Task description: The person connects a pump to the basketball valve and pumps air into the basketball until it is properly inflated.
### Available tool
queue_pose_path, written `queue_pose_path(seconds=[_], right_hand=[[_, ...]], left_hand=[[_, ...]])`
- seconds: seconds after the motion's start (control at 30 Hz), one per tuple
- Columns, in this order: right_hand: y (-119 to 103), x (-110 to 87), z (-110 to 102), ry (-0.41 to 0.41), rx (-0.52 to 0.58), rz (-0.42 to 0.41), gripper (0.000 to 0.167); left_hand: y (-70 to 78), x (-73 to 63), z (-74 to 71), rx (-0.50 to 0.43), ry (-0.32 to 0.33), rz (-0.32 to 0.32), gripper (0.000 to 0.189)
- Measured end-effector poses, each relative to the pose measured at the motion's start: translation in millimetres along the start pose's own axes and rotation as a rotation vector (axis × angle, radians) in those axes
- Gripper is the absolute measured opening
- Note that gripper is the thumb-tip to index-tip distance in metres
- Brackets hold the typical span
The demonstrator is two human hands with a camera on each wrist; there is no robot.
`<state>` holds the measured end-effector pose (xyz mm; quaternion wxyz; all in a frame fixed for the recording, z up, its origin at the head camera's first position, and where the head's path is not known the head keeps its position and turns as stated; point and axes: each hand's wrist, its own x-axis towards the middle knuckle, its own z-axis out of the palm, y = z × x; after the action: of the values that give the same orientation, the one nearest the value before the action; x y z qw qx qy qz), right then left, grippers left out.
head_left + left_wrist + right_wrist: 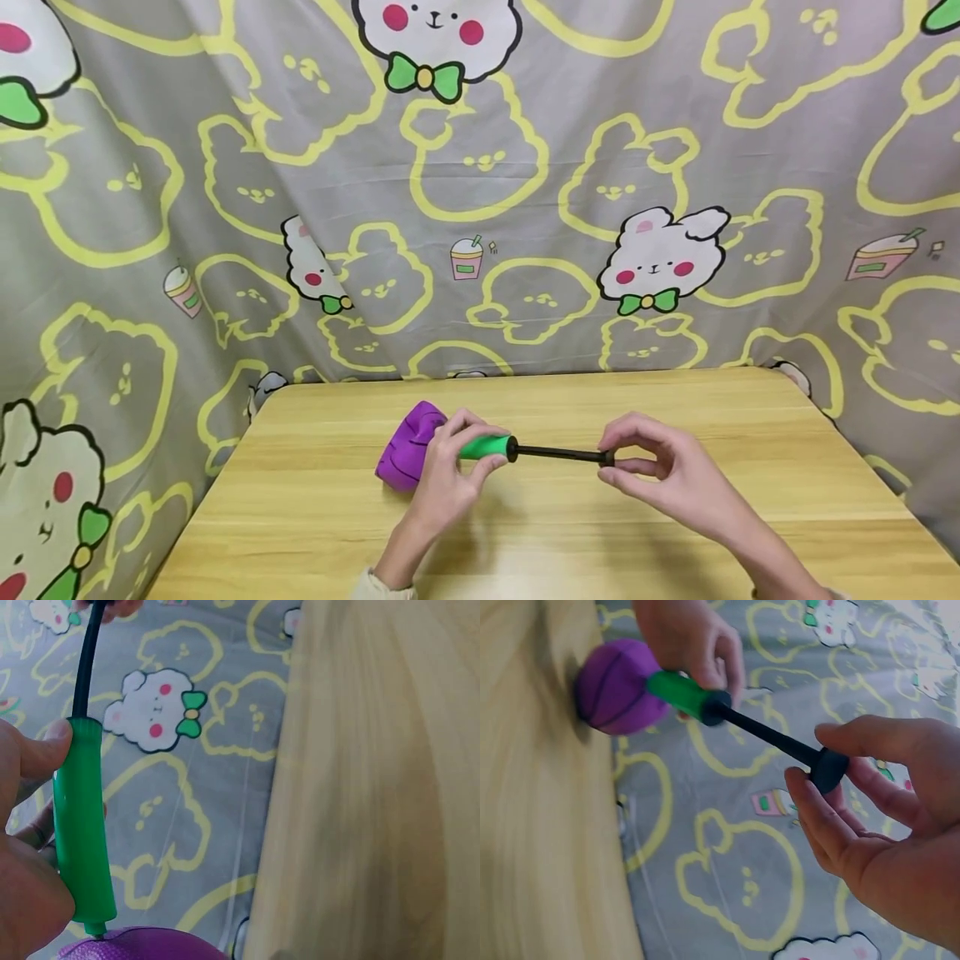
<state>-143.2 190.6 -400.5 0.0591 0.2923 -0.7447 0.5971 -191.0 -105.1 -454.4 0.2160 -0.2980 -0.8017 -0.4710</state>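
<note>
One black rod (558, 453) runs rightward from left hand (452, 463), curled round the green barrel (483, 447), to right hand (670, 469), pinching the handle (830, 772)!

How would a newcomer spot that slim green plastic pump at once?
Start at the pale wood-grain tabletop, before a grey curtain printed with yellow cartoon outlines. Left of the tabletop's middle, find the purple ball with dark lines; the smooth green plastic pump meets it at one end. Unlike the bulky ball, it is slim, with a thin black rod sticking out opposite.
</note>
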Motion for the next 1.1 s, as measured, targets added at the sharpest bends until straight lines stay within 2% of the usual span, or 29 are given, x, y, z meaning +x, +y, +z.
queue_pose_path(seconds=[0.1, 0.3, 0.43, 0.7, 0.93, 1.1], right_hand=[[-3, -1.8, -6, -0.012, -0.009, -0.017, 0.028], [0, -0.8, -5, 0.018, -0.009, -0.024, 0.027], [6, 2.7, 4, 0.054, -0.019, -0.039, 0.029], [19, 5.4, 23, 0.132, -0.028, -0.088, 0.029], [29, 4.5, 40, 0.151, 0.01, -0.101, 0.03], [36, 4.3, 53, 0.177, 0.014, -0.145, 0.031]], left_hand=[[0.7, 1.0, -2.3, -0.009, -0.007, -0.013, 0.027], [-1.5, 1.0, -3.2, -0.004, 0.002, 0.037, 0.027], [-1.4, 1.6, -1.9, 0.014, 0.012, 0.057, 0.027], [4.7, 0.8, 5.7, -0.001, -0.002, 0.036, 0.025], [4.2, -3.8, 12.4, 0.032, -0.011, 0.087, 0.024], [6.5, -7.2, 16.8, 0.024, -0.031, 0.053, 0.025]])
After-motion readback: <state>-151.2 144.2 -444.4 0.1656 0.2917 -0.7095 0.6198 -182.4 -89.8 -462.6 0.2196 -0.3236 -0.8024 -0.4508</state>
